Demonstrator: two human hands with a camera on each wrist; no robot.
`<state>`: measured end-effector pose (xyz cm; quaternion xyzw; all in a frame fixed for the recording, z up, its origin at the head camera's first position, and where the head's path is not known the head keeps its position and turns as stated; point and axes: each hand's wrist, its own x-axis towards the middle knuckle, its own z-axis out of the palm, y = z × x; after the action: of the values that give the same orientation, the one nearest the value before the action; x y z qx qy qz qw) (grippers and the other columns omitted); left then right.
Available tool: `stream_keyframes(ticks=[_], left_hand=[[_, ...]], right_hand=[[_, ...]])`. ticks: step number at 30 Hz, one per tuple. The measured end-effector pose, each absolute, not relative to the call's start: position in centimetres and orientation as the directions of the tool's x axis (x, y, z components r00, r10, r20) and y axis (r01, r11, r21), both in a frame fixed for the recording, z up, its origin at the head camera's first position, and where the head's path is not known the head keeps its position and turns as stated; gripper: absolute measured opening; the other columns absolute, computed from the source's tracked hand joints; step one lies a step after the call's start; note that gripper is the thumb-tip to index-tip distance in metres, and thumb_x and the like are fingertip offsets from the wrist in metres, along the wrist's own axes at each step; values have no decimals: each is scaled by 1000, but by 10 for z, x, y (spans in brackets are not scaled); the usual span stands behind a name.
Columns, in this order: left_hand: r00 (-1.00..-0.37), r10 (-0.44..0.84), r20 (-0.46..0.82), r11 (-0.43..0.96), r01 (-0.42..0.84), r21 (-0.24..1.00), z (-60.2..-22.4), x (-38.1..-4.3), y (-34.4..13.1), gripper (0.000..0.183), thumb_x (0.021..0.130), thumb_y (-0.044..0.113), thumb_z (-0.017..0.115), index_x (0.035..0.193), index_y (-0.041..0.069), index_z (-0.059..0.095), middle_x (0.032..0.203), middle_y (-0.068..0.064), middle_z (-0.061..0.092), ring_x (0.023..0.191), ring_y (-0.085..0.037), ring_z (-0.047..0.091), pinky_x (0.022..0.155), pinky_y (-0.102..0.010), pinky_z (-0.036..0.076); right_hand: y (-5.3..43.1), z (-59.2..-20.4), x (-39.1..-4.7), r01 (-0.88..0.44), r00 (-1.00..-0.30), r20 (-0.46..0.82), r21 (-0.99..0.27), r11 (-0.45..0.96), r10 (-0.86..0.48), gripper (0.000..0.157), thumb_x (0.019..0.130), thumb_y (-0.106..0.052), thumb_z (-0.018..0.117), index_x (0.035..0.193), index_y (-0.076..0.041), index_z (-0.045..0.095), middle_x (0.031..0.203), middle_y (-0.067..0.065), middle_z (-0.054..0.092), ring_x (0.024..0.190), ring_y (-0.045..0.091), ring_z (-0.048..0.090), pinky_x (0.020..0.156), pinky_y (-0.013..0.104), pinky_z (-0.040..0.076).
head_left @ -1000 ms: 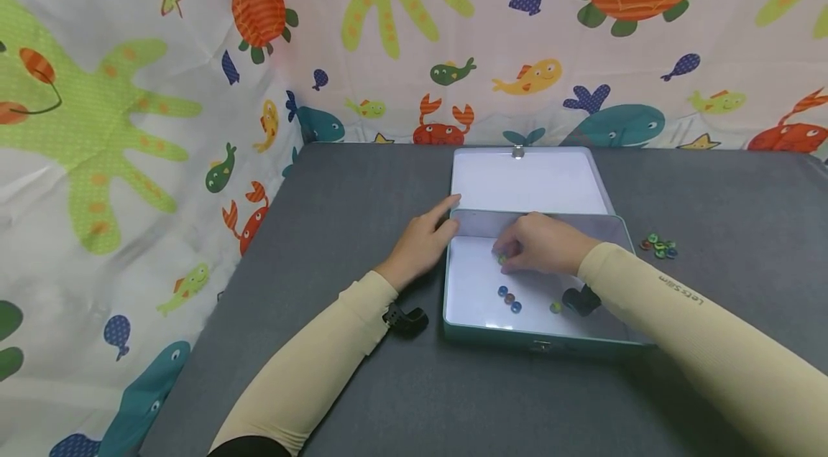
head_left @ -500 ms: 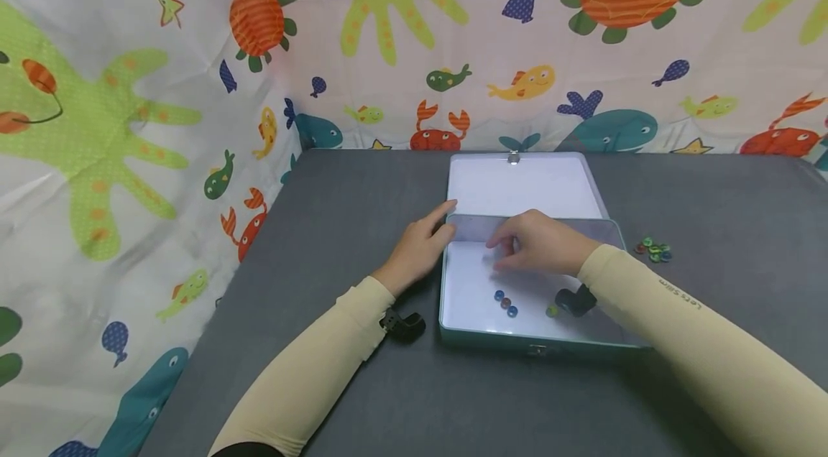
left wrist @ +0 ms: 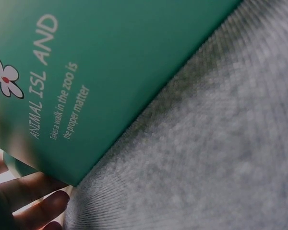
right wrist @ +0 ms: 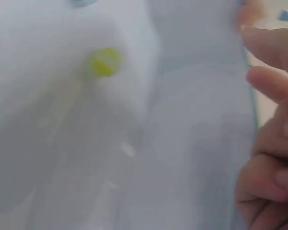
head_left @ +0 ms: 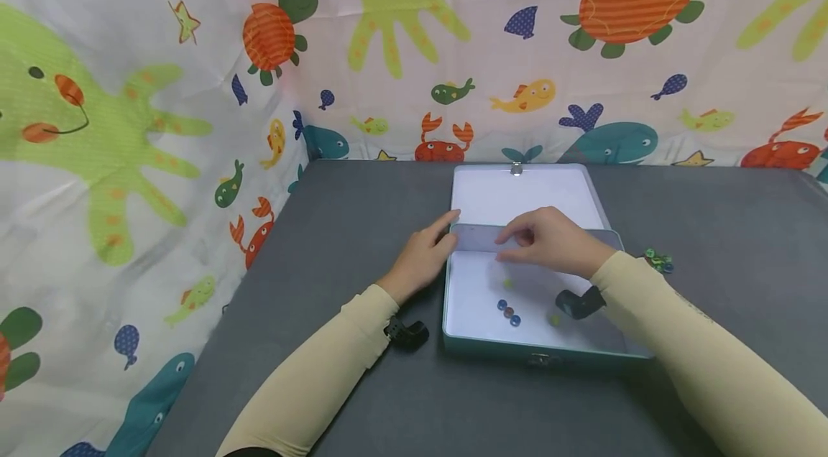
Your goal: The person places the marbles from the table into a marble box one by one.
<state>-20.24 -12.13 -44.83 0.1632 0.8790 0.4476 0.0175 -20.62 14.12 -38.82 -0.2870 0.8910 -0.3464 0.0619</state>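
A shallow teal tin box (head_left: 491,348) with a white inside lies on the table, its lid folded back. My left hand (head_left: 419,263) touches the box's left back corner with extended fingers; the left wrist view shows them against the green side wall (left wrist: 120,72). Raised over the back of the box, my right hand (head_left: 556,238) has thumb and index finger apart with nothing between them. On the box floor lie a yellow-green marble (head_left: 507,284), a short row of two blue marbles with a brown marble (head_left: 509,312) between them, and another yellow-green marble (head_left: 554,320) near the wrist camera.
Several mostly green marbles (head_left: 660,261) lie in a cluster on the grey table right of the box, partly behind the right sleeve (head_left: 698,342). The open lid (head_left: 524,195) lies flat behind the box. A printed sea-animal cloth (head_left: 388,105) hangs along the back and left.
The right hand has let go of a yellow-green marble, which now lies on the box floor. The hand has lifted and drawn slightly right. The left hand stays at the box corner.
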Motion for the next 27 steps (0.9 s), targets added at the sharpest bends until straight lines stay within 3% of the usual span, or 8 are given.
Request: stream_keyframes(ticks=[8, 27], left_hand=[[-942, 315, 120, 528, 279, 802, -451, -201, -121, 61, 103, 40, 39, 162, 26, 44, 58, 7, 30, 52, -11, 25, 56, -33, 33], [-942, 311, 129, 528, 284, 800, -449, -204, -121, 62, 102, 42, 39, 162, 26, 44, 58, 6, 29, 52, -12, 25, 59, -34, 34]], right_hand=[[149, -376, -201, -403, -879, 101, -678, 614, -466, 26, 85, -21, 89, 107, -9, 83, 68, -2, 52, 64, 16, 49, 55, 27, 37], [155, -348, -203, -389, -897, 144, -705, 593, -418, 28, 92, -25, 82, 114, -7, 81, 71, 3, 57, 66, 18, 52, 57, 29, 38]])
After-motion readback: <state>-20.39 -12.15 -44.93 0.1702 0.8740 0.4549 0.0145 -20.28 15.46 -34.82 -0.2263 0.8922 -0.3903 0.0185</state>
